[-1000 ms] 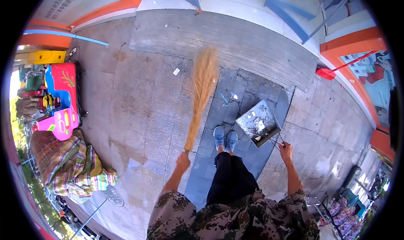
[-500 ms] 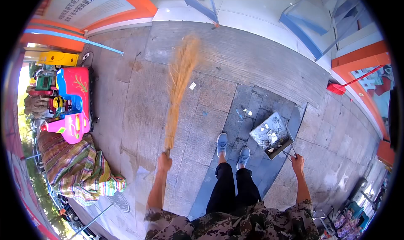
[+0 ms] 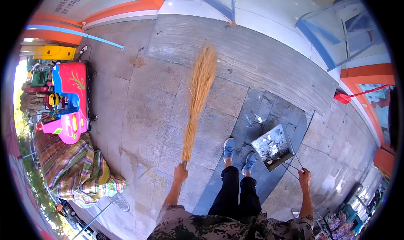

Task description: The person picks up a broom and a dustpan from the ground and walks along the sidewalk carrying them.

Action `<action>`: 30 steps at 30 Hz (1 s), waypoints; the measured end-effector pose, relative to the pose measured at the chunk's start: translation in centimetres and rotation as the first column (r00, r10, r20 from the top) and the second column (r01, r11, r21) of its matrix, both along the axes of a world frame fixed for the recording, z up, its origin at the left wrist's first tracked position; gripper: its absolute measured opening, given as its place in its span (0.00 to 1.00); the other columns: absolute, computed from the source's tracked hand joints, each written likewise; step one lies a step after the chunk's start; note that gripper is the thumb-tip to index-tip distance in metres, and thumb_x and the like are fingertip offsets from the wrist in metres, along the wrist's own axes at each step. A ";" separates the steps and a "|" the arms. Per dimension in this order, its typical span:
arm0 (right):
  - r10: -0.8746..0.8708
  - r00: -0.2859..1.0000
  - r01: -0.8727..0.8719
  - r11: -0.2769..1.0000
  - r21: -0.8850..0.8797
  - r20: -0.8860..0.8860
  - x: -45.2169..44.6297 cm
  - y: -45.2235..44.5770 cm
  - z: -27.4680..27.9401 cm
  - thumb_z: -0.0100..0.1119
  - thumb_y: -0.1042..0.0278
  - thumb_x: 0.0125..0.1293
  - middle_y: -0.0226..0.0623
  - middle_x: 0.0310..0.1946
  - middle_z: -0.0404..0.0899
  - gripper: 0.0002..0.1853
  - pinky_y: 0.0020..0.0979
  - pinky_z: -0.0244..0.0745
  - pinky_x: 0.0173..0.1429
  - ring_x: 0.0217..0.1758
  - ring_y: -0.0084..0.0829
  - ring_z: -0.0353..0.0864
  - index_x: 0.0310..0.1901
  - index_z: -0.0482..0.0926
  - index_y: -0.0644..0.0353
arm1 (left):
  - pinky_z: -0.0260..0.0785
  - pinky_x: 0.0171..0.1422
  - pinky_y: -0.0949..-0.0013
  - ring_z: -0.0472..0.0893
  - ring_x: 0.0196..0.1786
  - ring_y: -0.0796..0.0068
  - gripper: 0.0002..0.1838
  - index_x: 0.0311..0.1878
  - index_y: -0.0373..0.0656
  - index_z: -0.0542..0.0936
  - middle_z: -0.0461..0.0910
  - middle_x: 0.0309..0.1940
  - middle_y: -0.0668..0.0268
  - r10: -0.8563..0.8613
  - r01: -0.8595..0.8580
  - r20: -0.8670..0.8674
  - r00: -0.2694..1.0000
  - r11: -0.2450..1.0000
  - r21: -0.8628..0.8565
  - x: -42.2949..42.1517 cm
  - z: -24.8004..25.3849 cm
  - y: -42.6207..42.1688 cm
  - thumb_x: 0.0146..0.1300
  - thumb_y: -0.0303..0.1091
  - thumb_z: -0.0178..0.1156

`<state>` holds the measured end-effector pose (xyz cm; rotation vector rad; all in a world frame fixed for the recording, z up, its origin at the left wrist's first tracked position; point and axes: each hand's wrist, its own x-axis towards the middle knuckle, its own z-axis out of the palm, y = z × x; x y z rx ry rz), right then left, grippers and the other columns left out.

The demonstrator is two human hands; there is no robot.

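Note:
My left hand (image 3: 181, 173) is closed round the handle end of a straw broom (image 3: 198, 92), whose bristles point away from me over the paving. My right hand (image 3: 304, 177) grips the thin wire handle (image 3: 294, 156) of a metal dustpan (image 3: 273, 148). White scraps and dark dirt lie in the pan, which rests on the dark paving to the right of my shoes (image 3: 249, 161). Just beyond the pan are a white scrap (image 3: 259, 119) and a bluish scrap (image 3: 248, 121) on the ground.
At the left stand a pink and red ride-on toy (image 3: 72, 84) and a striped cloth (image 3: 75, 168) over something. Blue-framed glass doors (image 3: 317, 42) open beyond a stone ramp (image 3: 235, 50). A red broom (image 3: 342, 98) leans at the right.
The broom has swung left and then back right. The white scrap near its bristles is no longer visible. My right hand and the dustpan appear further right and lower, as the view has shifted.

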<state>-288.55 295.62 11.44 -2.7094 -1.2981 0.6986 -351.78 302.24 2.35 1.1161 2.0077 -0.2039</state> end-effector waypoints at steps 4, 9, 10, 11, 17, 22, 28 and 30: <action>-0.029 1.000 0.029 0.998 -0.053 -0.011 -0.6 1.6 2.5 0.60 0.64 0.50 0.49 0.19 0.75 0.16 0.35 0.69 0.29 0.23 0.39 0.76 0.36 0.76 0.68 | 0.67 0.38 0.53 0.76 0.35 0.45 0.10 0.28 0.32 0.73 0.74 0.25 0.42 0.202 -0.201 0.047 0.978 0.979 -0.011 -0.7 4.7 -8.2 0.41 0.28 0.52; 0.106 0.994 -0.105 0.994 -0.033 0.019 -0.2 0.2 2.4 0.59 0.63 0.51 0.49 0.19 0.75 0.16 0.35 0.69 0.29 0.22 0.40 0.76 0.37 0.76 0.69 | 0.66 0.14 0.60 0.76 0.15 0.57 0.06 0.24 0.26 0.71 0.72 0.15 0.47 0.386 -0.377 -0.018 0.922 0.907 0.186 -6.4 2.5 -0.7 0.42 0.21 0.49; 0.104 0.995 -0.104 0.994 -0.036 0.007 -0.5 0.5 2.6 0.59 0.63 0.51 0.49 0.19 0.75 0.17 0.35 0.69 0.29 0.23 0.40 0.76 0.37 0.76 0.69 | 0.66 0.14 0.62 0.75 0.13 0.59 0.06 0.21 0.26 0.70 0.72 0.13 0.50 0.369 -0.358 -0.007 0.929 0.907 0.222 -8.2 0.9 2.1 0.42 0.22 0.49; 0.101 0.995 -0.101 0.994 -0.042 0.003 -0.7 0.8 2.9 0.59 0.63 0.52 0.49 0.19 0.74 0.17 0.35 0.69 0.29 0.23 0.40 0.76 0.38 0.76 0.69 | 0.67 0.14 0.62 0.75 0.12 0.60 0.07 0.17 0.26 0.70 0.71 0.11 0.52 0.377 -0.386 0.085 0.922 0.899 0.207 -9.3 0.2 5.4 0.42 0.22 0.49; 0.120 0.993 -0.120 0.993 -0.006 0.011 2.0 -1.5 0.9 0.59 0.64 0.51 0.49 0.19 0.75 0.16 0.35 0.68 0.28 0.23 0.39 0.77 0.39 0.76 0.67 | 0.70 0.14 0.64 0.76 0.14 0.61 0.06 0.22 0.27 0.71 0.73 0.14 0.51 0.239 -0.241 0.035 0.970 0.965 0.102 -2.8 -3.9 9.6 0.46 0.21 0.47; 0.193 0.981 -0.192 0.981 -0.039 0.018 -2.7 5.6 1.1 0.58 0.65 0.52 0.51 0.21 0.75 0.17 0.37 0.70 0.30 0.25 0.42 0.78 0.40 0.75 0.68 | 0.74 0.25 0.61 0.78 0.20 0.54 0.07 0.27 0.25 0.72 0.75 0.19 0.46 0.043 -0.042 0.044 0.998 0.999 -0.023 1.1 -5.1 -3.1 0.45 0.21 0.52; 0.328 0.945 -0.328 0.945 0.011 0.007 3.8 3.3 -3.2 0.57 0.63 0.52 0.55 0.26 0.75 0.17 0.42 0.70 0.34 0.31 0.50 0.76 0.38 0.74 0.68 | 0.68 0.15 0.62 0.76 0.15 0.60 0.07 0.28 0.27 0.70 0.73 0.15 0.51 0.243 -0.238 0.051 0.969 0.967 -0.092 9.7 3.0 -17.1 0.43 0.20 0.49; 0.374 0.927 -0.374 0.927 -0.026 0.013 4.1 4.2 -3.5 0.57 0.63 0.53 0.54 0.27 0.76 0.15 0.43 0.70 0.36 0.34 0.51 0.76 0.37 0.74 0.67 | 0.66 0.12 0.63 0.74 0.12 0.63 0.07 0.27 0.28 0.70 0.72 0.13 0.53 0.338 -0.334 0.069 0.938 0.940 -0.067 11.4 4.4 -19.5 0.42 0.20 0.48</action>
